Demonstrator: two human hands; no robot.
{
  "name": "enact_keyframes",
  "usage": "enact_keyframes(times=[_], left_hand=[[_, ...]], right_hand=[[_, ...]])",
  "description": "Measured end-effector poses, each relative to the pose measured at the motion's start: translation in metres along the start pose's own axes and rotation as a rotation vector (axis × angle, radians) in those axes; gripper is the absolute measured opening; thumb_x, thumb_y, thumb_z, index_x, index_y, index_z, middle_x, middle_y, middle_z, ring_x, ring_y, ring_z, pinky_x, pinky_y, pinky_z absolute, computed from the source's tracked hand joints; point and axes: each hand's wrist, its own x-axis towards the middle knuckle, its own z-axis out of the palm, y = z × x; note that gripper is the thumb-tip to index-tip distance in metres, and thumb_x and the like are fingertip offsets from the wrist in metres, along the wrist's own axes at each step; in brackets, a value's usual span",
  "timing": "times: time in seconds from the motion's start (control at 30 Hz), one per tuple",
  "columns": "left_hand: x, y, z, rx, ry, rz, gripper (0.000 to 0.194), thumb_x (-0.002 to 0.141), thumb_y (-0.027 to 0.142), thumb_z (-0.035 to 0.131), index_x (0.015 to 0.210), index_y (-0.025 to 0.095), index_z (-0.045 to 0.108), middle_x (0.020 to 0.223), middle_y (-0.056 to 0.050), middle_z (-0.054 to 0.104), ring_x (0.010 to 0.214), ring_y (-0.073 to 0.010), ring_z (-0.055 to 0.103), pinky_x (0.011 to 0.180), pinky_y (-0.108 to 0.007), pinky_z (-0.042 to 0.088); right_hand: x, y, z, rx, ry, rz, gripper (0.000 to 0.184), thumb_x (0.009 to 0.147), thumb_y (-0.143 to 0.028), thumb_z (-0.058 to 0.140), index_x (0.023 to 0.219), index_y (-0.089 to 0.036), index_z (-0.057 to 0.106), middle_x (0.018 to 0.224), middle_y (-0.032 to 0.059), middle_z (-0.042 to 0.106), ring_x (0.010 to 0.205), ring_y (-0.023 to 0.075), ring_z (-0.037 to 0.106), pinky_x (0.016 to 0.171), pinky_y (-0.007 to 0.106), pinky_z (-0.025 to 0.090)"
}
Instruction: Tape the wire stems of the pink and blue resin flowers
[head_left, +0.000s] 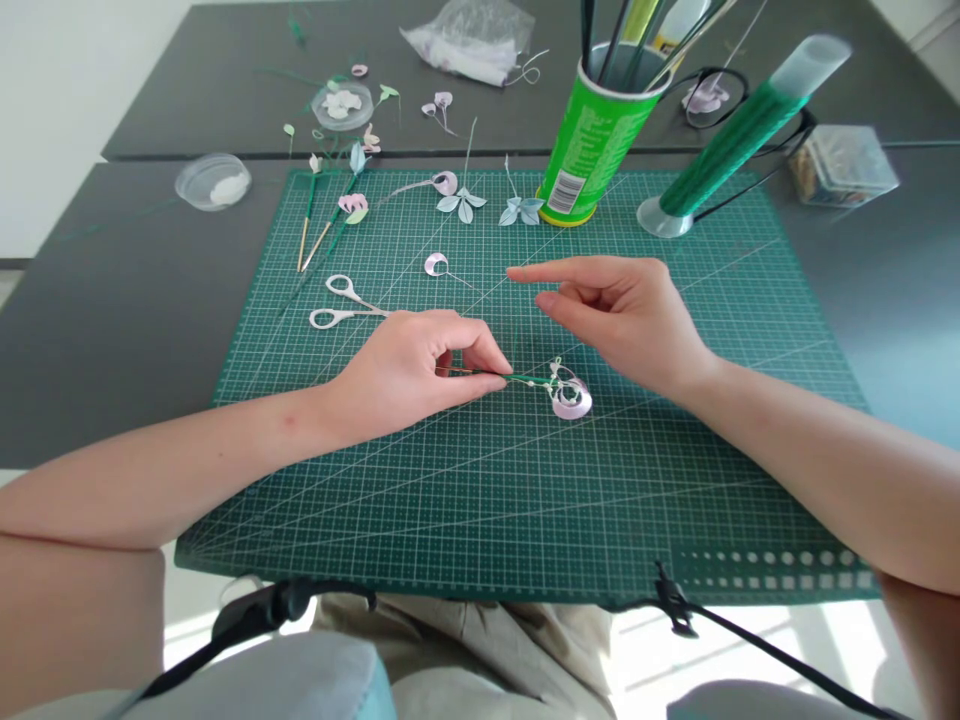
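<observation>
Between its thumb and index finger, my left hand (420, 365) pinches the thin green-wrapped stem of a handmade flower (572, 398). The flower's pale pink looped petals and small white buds point right, over the green cutting mat (480, 500). My right hand (622, 310) hovers above and to the right of the flower, index finger stretched out and thumb apart, with nothing visible between them. White-handled scissors (341, 318) lie left of my left hand, their blades partly hidden by it. A single pale pink petal loop on a wire (436, 265) rests beyond both hands.
A green can (596, 150) holding sticks stands at the mat's back edge, beside a tilted green tube (739, 140). Pale blue leaf pieces (461, 203) and finished flower stems (309, 215) lie behind. Further off are small clear dishes (214, 182), a plastic bag (472, 45) and a clear box (844, 165).
</observation>
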Motion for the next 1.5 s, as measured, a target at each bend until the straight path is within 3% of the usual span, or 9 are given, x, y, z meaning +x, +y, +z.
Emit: enact_keyframes(times=[0.23,0.5,0.83,0.93,1.0,1.17,1.27,1.4,1.5], left_hand=[[0.000,0.003,0.000,-0.057,0.002,-0.109,0.015,0.086,0.025,0.084,0.099,0.023,0.076,0.080,0.003,0.081,0.061,-0.0113,0.063,0.060,-0.026,0.049],[0.002,-0.002,0.000,-0.168,-0.111,-0.171,0.021,0.089,0.028,0.083,0.102,0.022,0.068,0.081,0.004,0.082,0.067,-0.0128,0.071,0.063,-0.026,0.050],[0.002,0.004,0.000,-0.065,0.122,-0.085,0.012,0.088,0.021,0.083,0.099,0.022,0.077,0.089,0.000,0.082,0.078,-0.0145,0.075,0.064,-0.025,0.054],[0.003,0.004,0.000,-0.064,0.200,-0.081,0.008,0.088,0.021,0.082,0.096,0.022,0.080,0.094,0.000,0.084,0.084,-0.0154,0.077,0.070,-0.026,0.057],[0.004,0.003,0.000,-0.076,0.232,-0.076,0.007,0.087,0.021,0.083,0.094,0.023,0.080,0.096,0.000,0.084,0.085,-0.0158,0.078,0.074,-0.028,0.059],[0.004,0.003,-0.001,-0.125,0.248,-0.134,0.006,0.086,0.029,0.085,0.089,0.027,0.081,0.096,0.000,0.085,0.091,-0.0200,0.078,0.078,-0.031,0.060],[0.004,0.001,-0.002,-0.150,0.251,-0.164,0.009,0.086,0.034,0.086,0.089,0.027,0.081,0.094,0.000,0.083,0.095,-0.0210,0.078,0.079,-0.030,0.059],[0.005,-0.004,-0.002,-0.212,0.249,-0.206,0.011,0.086,0.035,0.086,0.091,0.026,0.082,0.097,-0.001,0.083,0.097,-0.0208,0.077,0.074,-0.028,0.059],[0.007,-0.009,-0.002,-0.306,0.220,-0.248,0.017,0.083,0.034,0.087,0.096,0.024,0.083,0.097,-0.003,0.082,0.088,-0.0184,0.076,0.065,-0.025,0.058]], right_hand=[[0.002,0.004,0.002,0.029,-0.028,0.013,0.034,0.097,-0.017,0.065,0.122,-0.023,0.087,0.054,-0.0067,0.030,0.052,0.0104,0.024,0.053,0.032,0.023],[0.002,0.004,0.003,0.043,-0.044,-0.011,0.036,0.097,-0.017,0.066,0.128,-0.022,0.084,0.054,-0.0074,0.032,0.052,0.0098,0.025,0.053,0.031,0.022],[0.007,0.017,0.002,-0.023,-0.114,0.056,0.034,0.097,-0.022,0.066,0.126,-0.024,0.085,0.053,-0.0067,0.037,0.052,0.0101,0.030,0.053,0.029,0.026],[0.008,0.016,0.001,-0.046,-0.116,0.080,0.028,0.095,-0.029,0.069,0.115,-0.023,0.087,0.063,-0.0014,0.057,0.060,0.0125,0.044,0.058,0.029,0.034],[0.009,0.014,0.000,-0.096,-0.124,0.088,0.020,0.094,-0.031,0.070,0.096,-0.021,0.086,0.069,0.0010,0.065,0.065,0.0135,0.049,0.061,0.030,0.036],[0.011,0.014,-0.002,-0.201,-0.137,0.097,0.029,0.088,-0.014,0.068,0.059,-0.019,0.063,0.051,-0.0038,0.042,0.054,0.0106,0.035,0.058,0.031,0.030],[0.012,0.017,-0.003,-0.192,-0.159,0.079,0.030,0.084,-0.006,0.065,0.057,-0.020,0.063,0.051,-0.0040,0.040,0.055,0.0109,0.034,0.060,0.032,0.030],[0.011,0.020,-0.003,-0.163,-0.155,0.052,0.020,0.087,-0.018,0.072,0.068,-0.023,0.075,0.056,-0.0017,0.050,0.060,0.0144,0.042,0.062,0.033,0.035],[0.010,0.022,-0.003,-0.170,-0.144,0.038,0.018,0.086,-0.020,0.075,0.068,-0.022,0.074,0.054,-0.0028,0.048,0.058,0.0133,0.041,0.060,0.032,0.033]])
